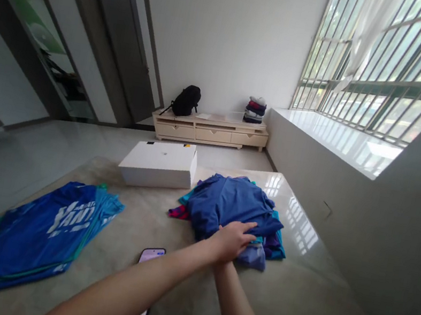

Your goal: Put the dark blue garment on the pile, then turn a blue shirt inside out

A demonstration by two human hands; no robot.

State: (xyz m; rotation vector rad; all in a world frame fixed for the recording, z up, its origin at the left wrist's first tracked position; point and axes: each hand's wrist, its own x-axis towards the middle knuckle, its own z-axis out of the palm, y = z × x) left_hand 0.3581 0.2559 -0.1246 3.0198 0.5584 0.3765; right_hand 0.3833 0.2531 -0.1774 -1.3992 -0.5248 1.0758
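A heap of clothes lies on the right half of the stone-topped table, with a dark blue garment [227, 198] on top. Teal, purple, light blue and red-checked cloth sticks out around its edges. My left hand [234, 240] rests on the near side of this heap, fingers stretched out and apart over the fabric. It crosses above my right hand [222, 267], whose fingers are hidden under the left one and the cloth; what they hold, if anything, cannot be seen. Far to the left lies a flat stack of blue shirts [47, 229], the top one printed with white letters.
A phone [153, 253] lies on the table [121, 245], partly covered by my left forearm. Behind stands a white box [160, 162]. Against the back wall, a low wooden cabinet [214, 135] bears a black backpack [187, 100] and folded clothes [255, 110]. A wall and barred window flank the right.
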